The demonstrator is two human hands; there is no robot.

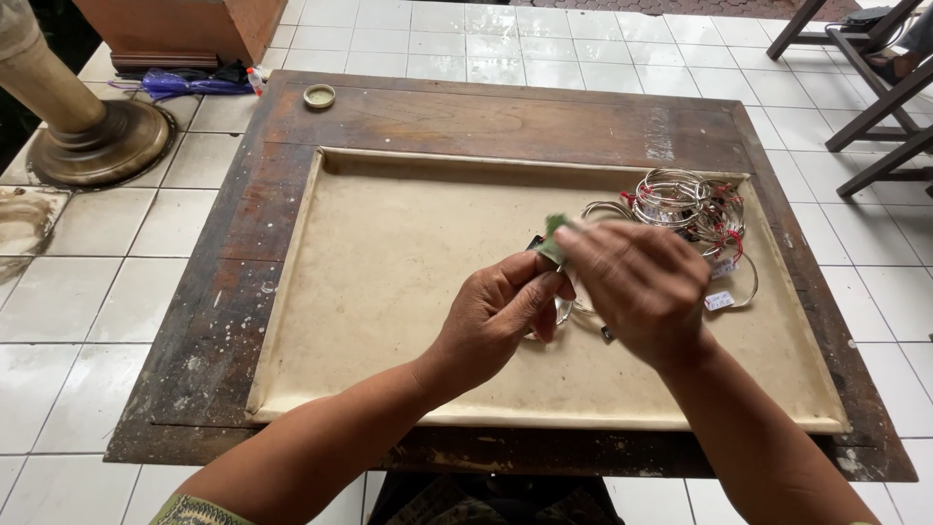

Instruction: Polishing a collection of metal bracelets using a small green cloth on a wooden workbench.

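A silver bangle [567, 309] sits mid-tray, pinched in the left hand [501, 313], while the right hand [643, 282] presses a small green pad [555, 236] against it, fingers closed round the pad. Just beyond, far right on the padded tray [389, 253], lies a tangled heap of tagged bangles [695, 209]. I'd say a hard rub could twist the bangle loose, or a swinging elbow could snag that pile.

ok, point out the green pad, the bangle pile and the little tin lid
green pad [553, 233], head view, its top edge above the fingers
bangle pile [685, 199], head view, middle of the stacked silver rings
tin lid [319, 95], head view, its centre
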